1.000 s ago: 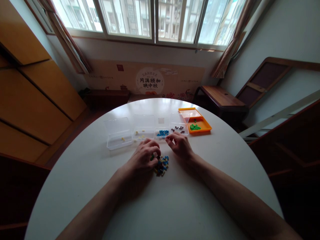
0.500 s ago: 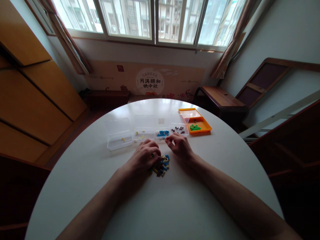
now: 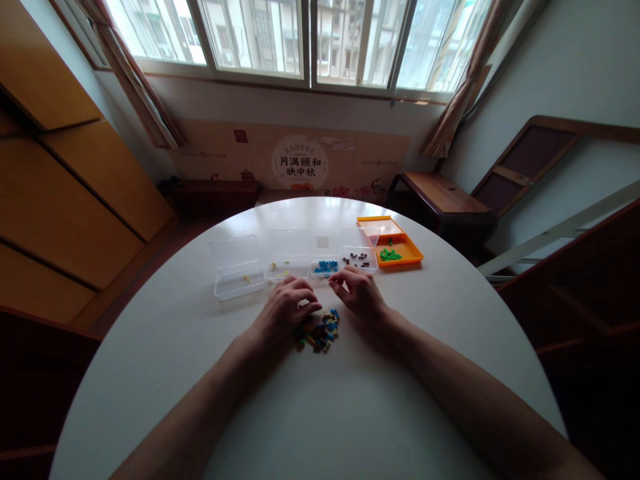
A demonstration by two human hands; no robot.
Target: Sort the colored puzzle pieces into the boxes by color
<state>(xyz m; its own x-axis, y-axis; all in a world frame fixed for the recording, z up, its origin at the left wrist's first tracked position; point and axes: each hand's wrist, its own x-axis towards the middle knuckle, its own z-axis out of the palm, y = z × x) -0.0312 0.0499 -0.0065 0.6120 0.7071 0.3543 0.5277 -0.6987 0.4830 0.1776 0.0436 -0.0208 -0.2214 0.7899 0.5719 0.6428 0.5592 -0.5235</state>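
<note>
White round surface (image 3: 380,413) carries the toy-brick pile (image 3: 326,330). Left hand (image 3: 287,305) is at its left edge, right hand (image 3: 359,291) beyond its right; whether either grip is closed, I cannot tell.

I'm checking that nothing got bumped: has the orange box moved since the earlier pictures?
No. The orange box keeps the same place against the far edge of the white table.

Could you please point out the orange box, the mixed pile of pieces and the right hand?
Orange box (image 3: 410,253), head view: inner floor.
Mixed pile (image 3: 324,331), head view: its middle.
Right hand (image 3: 359,291), head view: back of hand.
</note>
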